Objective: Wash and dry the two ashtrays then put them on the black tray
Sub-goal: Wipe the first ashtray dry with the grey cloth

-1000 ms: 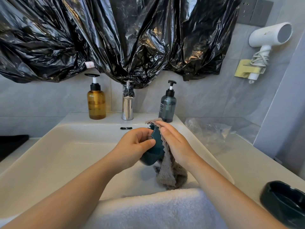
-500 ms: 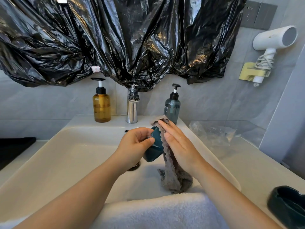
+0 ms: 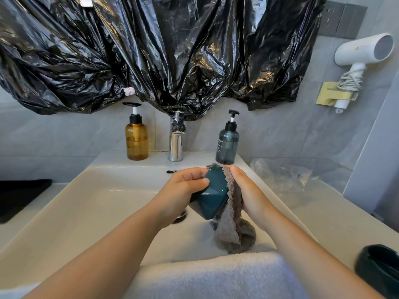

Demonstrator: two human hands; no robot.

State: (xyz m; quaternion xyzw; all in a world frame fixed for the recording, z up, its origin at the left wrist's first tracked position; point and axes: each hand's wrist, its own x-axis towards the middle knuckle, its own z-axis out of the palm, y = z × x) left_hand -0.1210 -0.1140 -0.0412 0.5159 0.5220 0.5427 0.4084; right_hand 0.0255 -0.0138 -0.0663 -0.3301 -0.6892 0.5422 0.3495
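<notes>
Ashtrays: I count two; my left hand (image 3: 183, 190) grips one ashtray (image 3: 212, 196) at frame centre, my right hand (image 3: 251, 196) presses a cloth (image 3: 232, 225) against it, the other ashtray (image 3: 377, 268) sits lower right.

Two ashtrays: one teal ashtray (image 3: 212, 194) up over the sink (image 3: 90, 201), second ashtray (image 3: 380, 268) dark, at counter's right edge. Two pump bottles on sink's back rim: amber bottle (image 3: 136, 139), grey-blue bottle (image 3: 227, 145). One faucet (image 3: 176, 141) between them. One grey cloth (image 3: 233, 227). One white towel (image 3: 216, 277) over sink's front edge. One hair dryer (image 3: 362, 52). Two hands: left hand (image 3: 183, 190), right hand (image 3: 251, 193).
</notes>
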